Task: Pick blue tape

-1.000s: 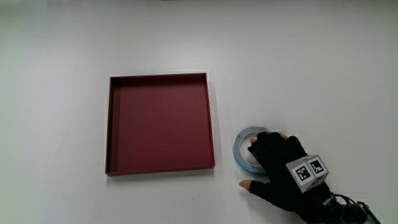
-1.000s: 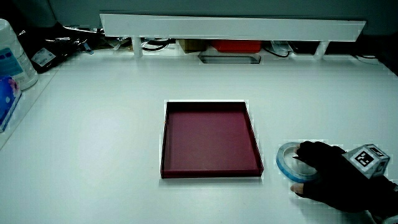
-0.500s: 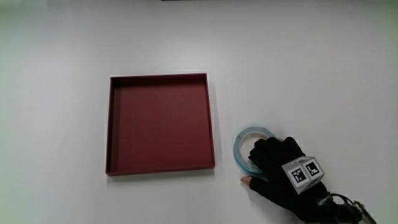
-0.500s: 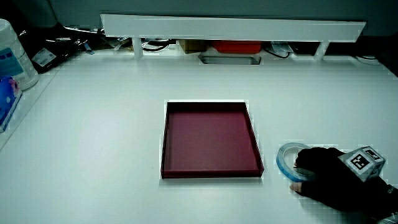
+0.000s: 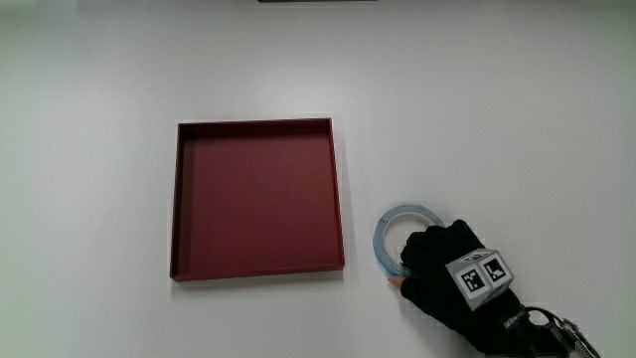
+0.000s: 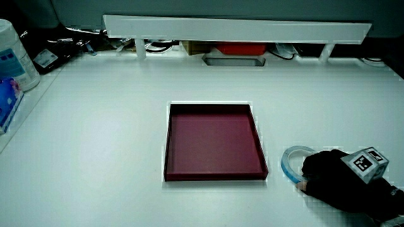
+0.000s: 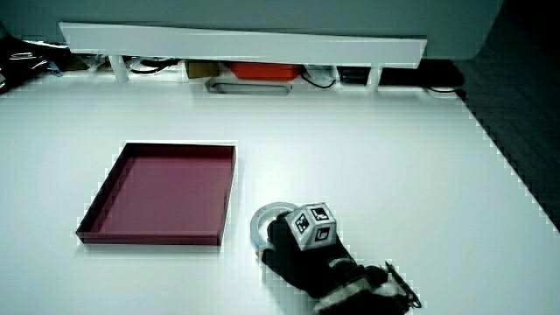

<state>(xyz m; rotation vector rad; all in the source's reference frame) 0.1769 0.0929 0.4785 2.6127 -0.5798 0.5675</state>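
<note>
Start at the dark red tray (image 5: 185, 199): it sits empty on the white table (image 5: 497, 99), and you have no business with it here except to keep clear of its rim. Just beside the tray's near corner, flat on the table, lies the blue tape (image 5: 386, 229), a thin pale-blue ring with a wide open centre (in both side views it shows as a low hoop, (image 6: 289, 159) and (image 7: 261, 219)).

Expect it to be light and fairly stiff, a hoop that won't sag but could skate on the smooth tabletop if you push it sideways. It looks slim, so little wall to pinch; your best hold is probably across the band, one finger inside the ring and the thumb on its outer edge.

Then your hand (image 5: 444, 278): it covers the part of the ring nearest you, with fingers curled down onto the band and the thumb tip (image 5: 395, 283) against the outer edge, nearer you than the ring's open centre. That reads as a pinch closing on the tape, though the ring looks not yet lifted off the table. The uncovered arc lies farther from you than the knuckles, toward the tray.
</note>
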